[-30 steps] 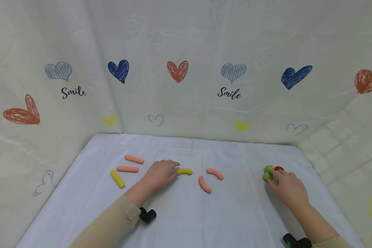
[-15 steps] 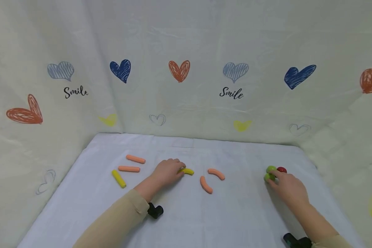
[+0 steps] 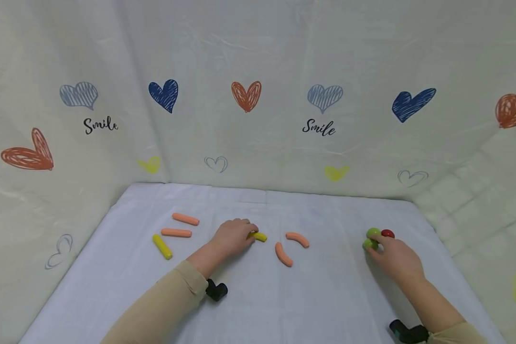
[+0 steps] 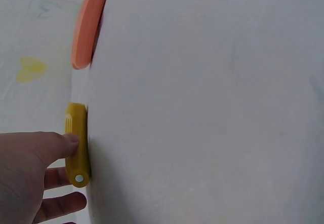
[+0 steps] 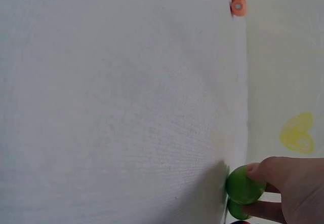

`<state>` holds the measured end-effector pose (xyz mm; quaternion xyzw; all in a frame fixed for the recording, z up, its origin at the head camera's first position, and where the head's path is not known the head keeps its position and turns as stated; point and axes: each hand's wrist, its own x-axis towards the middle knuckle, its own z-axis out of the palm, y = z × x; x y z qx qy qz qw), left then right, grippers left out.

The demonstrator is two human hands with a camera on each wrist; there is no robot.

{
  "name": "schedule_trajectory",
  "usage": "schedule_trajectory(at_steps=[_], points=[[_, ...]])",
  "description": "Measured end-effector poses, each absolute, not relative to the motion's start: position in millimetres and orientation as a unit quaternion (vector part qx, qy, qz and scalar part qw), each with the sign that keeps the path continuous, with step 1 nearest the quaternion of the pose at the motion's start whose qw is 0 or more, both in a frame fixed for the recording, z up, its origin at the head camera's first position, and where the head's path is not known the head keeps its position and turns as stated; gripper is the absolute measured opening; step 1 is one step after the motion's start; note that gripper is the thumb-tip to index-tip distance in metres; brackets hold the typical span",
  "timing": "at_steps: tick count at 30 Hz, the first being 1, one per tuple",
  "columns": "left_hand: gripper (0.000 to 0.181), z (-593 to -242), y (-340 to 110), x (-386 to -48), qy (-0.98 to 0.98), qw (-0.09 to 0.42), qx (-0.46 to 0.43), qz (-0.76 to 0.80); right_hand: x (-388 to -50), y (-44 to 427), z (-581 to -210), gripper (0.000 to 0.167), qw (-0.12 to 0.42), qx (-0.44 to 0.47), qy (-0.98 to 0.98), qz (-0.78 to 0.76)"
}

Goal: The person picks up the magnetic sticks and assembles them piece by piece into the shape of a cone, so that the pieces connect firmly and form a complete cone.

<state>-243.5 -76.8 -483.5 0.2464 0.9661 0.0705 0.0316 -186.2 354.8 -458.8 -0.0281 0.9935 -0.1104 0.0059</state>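
My left hand pinches the left end of a curved yellow piece lying on the white cloth. In the left wrist view the thumb of that hand lies on the yellow piece, with fingers behind it. Far to the right, my right hand holds the nearer green ball between thumb and fingers. Another green ball and a red ball sit just beyond. The right wrist view shows the right hand gripping the green ball.
Two curved orange pieces lie between the hands. Left of my left hand are two straight orange pieces and a straight yellow one. A cloth with printed hearts hangs behind the table.
My left hand has moved slightly right and closed its fingers on the curved yellow piece. The right hand stays at the green balls, with little movement.
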Motion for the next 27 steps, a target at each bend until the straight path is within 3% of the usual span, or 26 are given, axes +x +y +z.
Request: schedule_trajectory(at_steps=[17,27], points=[[0.027,-479.2,-71.9,-241.1,0.967,0.041,0.245,0.064,-185.9,353.0,-459.6,0.052,0.031,-0.022,0.993,-0.116],[0.026,-479.9,-74.5,-230.9,0.972,0.017,0.227,0.059,-180.6,344.2,-461.7,0.046,-0.013,-0.046,0.99,-0.132]])
